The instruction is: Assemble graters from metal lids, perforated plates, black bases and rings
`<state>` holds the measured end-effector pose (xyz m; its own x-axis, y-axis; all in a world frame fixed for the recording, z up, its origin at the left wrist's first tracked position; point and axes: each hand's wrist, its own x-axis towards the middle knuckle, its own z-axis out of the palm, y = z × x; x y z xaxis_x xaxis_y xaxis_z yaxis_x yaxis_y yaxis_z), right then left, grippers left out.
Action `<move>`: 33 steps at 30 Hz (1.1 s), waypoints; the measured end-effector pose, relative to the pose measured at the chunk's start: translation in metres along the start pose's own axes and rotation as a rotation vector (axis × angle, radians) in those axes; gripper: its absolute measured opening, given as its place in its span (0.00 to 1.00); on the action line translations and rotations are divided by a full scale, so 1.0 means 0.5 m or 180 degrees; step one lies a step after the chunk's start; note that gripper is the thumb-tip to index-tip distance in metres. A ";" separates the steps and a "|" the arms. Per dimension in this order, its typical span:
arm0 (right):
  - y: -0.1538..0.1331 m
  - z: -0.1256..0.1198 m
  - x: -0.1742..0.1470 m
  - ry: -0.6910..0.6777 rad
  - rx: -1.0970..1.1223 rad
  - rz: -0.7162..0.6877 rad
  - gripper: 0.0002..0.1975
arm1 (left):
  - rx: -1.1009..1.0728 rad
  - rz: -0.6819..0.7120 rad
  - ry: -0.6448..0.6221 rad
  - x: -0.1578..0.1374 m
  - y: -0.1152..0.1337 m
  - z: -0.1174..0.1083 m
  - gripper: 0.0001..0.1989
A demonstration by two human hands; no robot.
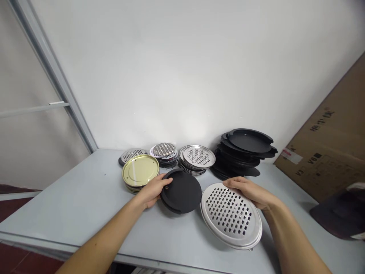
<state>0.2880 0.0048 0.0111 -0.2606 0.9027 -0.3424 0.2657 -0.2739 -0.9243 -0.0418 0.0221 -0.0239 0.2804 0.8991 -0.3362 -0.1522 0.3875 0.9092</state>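
Observation:
My left hand [155, 190] grips the left edge of a round black plastic tray [184, 192], thumb on top and fingers below. The tray is tilted above the table, with notches in its rim. My right hand [246, 190] holds a round metal grater plate [228, 213] full of rectangular holes by its upper right edge. This plate's left rim is close to the tray; I cannot tell if they touch. Just behind my left hand is a stack of gold-coloured round metal lids [140, 170]. A tall pile of black trays [245, 152] stands behind my right hand.
Along the white wall are a stack of metal grater discs [198, 156], a smaller stack topped by a fine grater disc [164, 150], and a perforated grey disc with black edging [132, 154]. A cardboard box [327, 144] and a dark object [339, 213] stand at the right of the table [71, 194].

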 end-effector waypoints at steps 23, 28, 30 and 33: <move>0.008 0.059 0.040 -0.0386 0.0494 0.0043 0.16 | -0.0020 -0.0214 0.0012 -0.022 0.016 0.023 0.25; 0.012 0.066 0.043 -0.0294 0.0560 0.0147 0.11 | -0.0442 -0.0187 -0.0210 -0.019 0.012 0.022 0.26; 0.014 0.070 0.043 -0.0242 0.0582 0.0149 0.09 | -0.0531 -0.0192 -0.0330 -0.016 0.009 0.020 0.26; 0.014 0.078 0.043 -0.0229 0.0586 0.0150 0.09 | -0.0562 -0.0181 -0.0457 -0.016 0.005 0.021 0.27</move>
<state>0.2481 0.0094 -0.0091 -0.3192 0.8632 -0.3911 0.1067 -0.3773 -0.9199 -0.0345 0.0136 -0.0161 0.4234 0.8414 -0.3358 -0.2921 0.4777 0.8286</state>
